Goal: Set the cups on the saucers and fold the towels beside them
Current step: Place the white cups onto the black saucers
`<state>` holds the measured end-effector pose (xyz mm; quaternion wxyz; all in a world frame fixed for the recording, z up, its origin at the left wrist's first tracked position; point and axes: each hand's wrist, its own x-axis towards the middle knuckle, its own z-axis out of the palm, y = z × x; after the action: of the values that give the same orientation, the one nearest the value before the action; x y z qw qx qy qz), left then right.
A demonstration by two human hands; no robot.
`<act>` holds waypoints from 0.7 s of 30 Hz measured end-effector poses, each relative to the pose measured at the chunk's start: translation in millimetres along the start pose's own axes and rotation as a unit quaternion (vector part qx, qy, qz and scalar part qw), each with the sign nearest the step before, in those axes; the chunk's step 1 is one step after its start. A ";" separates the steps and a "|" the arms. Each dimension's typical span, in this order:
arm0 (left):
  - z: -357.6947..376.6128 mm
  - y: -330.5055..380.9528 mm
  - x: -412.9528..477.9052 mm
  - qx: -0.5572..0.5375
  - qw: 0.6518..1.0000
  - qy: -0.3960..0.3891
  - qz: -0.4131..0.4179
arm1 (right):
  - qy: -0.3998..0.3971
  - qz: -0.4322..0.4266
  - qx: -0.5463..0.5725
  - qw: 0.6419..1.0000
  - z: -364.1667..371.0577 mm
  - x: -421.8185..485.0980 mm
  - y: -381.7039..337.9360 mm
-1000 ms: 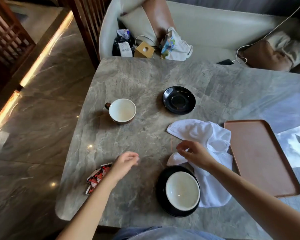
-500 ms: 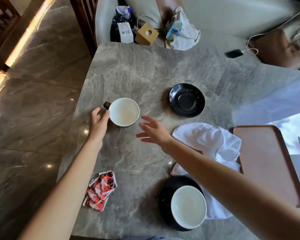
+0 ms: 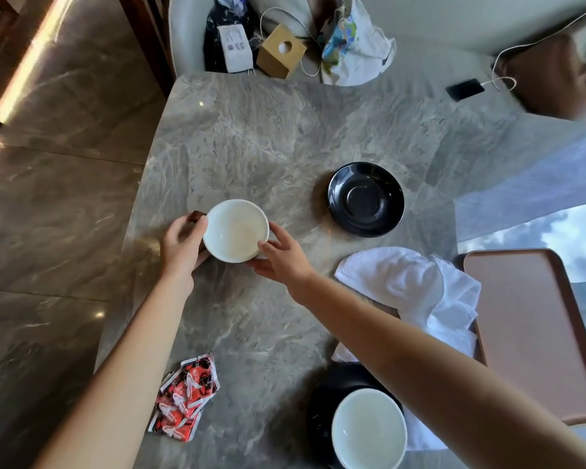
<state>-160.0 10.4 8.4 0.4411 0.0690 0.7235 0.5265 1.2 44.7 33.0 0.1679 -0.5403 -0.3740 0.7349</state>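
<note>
**Head view.** I am gripping the cup (image 3: 236, 230) between both hands. The left hand (image 3: 183, 245) is curling round the handle side with its thumb at the rim, and the right hand (image 3: 281, 258) is pinching the opposite wall. The cup is standing on the bare stone table (image 3: 285, 130), well apart from the empty black saucer (image 3: 366, 199) on its right.

The cup is glazed ceramic, white inside and dark outside, round and open-mouthed. I am judging it stiff, smooth, fairly slippery and liable to chip against stone. I am therefore favouring a two-sided hold on the wall, or the handle, over the rim alone. I cannot tell whether any finger is threading the handle, since the hand is covering it.

A second cup (image 3: 369, 428) is sitting on its saucer (image 3: 318, 411) at the near edge. The white towel (image 3: 403, 282) is lying crumpled between that saucer and the brown tray (image 3: 535, 333). It is looking soft, limp and light, and is best taken by its corners. Red packets (image 3: 183, 401) are lying beside the left forearm.
</note>
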 end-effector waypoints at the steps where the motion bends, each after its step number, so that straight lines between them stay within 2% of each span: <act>1: 2.5 -1.4 -2.0 -0.001 1.000 0.004 0.006 | 0.005 0.000 0.000 1.000 -2.6 -0.2 -0.2; 5: 28.4 -5.0 -19.3 0.009 0.999 0.001 0.051 | 0.036 -0.050 -0.018 0.998 -26.9 -5.2 -4.9; 9: 76.1 1.4 -39.2 0.004 0.995 -0.047 0.088 | 0.118 -0.124 0.001 0.985 -62.1 -12.8 -11.6; 15: 146.6 8.9 -50.5 0.014 0.985 -0.105 0.138 | 0.192 -0.145 -0.011 0.971 -121.6 -18.9 -32.8; 21: 189.7 -1.7 -46.8 0.046 0.982 -0.107 0.151 | 0.219 -0.114 -0.017 0.969 -164.6 -7.7 -37.0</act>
<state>3.6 116.1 22.8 0.4277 0.2543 0.6768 0.5425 149.5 124.8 42.7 0.3194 -0.6447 -0.4000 0.5678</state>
